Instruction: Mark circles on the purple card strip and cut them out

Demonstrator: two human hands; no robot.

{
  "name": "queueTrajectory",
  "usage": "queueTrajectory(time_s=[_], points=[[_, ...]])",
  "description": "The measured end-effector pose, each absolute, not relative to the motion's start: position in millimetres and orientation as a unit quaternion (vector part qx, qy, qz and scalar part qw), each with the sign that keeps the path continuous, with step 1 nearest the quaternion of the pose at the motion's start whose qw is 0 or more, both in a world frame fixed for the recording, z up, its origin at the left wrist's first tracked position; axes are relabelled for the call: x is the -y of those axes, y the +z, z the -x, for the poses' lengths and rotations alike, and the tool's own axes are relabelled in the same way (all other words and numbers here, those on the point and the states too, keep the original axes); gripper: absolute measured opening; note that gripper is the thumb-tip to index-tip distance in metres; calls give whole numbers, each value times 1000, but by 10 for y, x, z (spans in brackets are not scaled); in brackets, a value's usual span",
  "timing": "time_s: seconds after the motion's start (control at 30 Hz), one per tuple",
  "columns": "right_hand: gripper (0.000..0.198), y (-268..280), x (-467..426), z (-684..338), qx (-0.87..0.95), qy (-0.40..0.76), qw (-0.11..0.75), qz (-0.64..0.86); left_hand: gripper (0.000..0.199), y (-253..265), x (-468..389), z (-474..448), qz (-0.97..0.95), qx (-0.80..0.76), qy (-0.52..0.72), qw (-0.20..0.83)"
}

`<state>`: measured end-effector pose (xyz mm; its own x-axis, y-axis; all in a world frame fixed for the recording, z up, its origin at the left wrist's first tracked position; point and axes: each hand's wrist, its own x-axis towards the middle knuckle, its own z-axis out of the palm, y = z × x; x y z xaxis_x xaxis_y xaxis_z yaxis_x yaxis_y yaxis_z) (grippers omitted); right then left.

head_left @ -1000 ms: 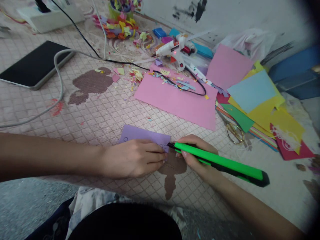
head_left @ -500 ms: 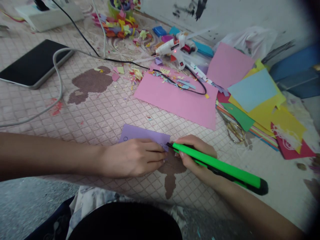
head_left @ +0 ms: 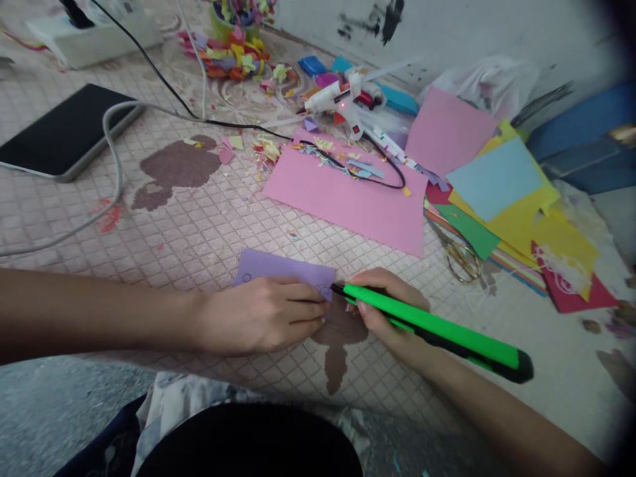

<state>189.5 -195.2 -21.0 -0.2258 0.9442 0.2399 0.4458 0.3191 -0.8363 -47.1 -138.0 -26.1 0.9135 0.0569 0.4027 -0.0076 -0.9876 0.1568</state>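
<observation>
A piece of purple paper (head_left: 283, 265) with small drawn rings lies on the cloth in front of me. My left hand (head_left: 271, 315) rests flat on it, fingers stretched to the right and covering its lower part. My right hand (head_left: 387, 301) is closed around a green and black utility knife (head_left: 432, 324). The black tip of the knife touches or nearly touches the paper's right edge, close to my left fingertips. Whether the blade is in the paper I cannot tell.
Beyond the hands lies a pink sheet (head_left: 342, 205) with paper scraps and a cable across it. A glue gun (head_left: 338, 99) with a red light stands behind. Scissors (head_left: 460, 255) and coloured papers (head_left: 497, 179) are at right, a tablet (head_left: 64, 132) at left.
The view has shifted slightly, so the background sits a little further left. Both hands, the paper and the knife keep nearly the same places.
</observation>
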Motion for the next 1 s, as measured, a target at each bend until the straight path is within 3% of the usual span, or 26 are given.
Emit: queueTrajectory(time_s=[1.0], points=[[20,-165,1934,-1814,732,305,348,500,37,-259,1388,469,-975,-16,208,82]])
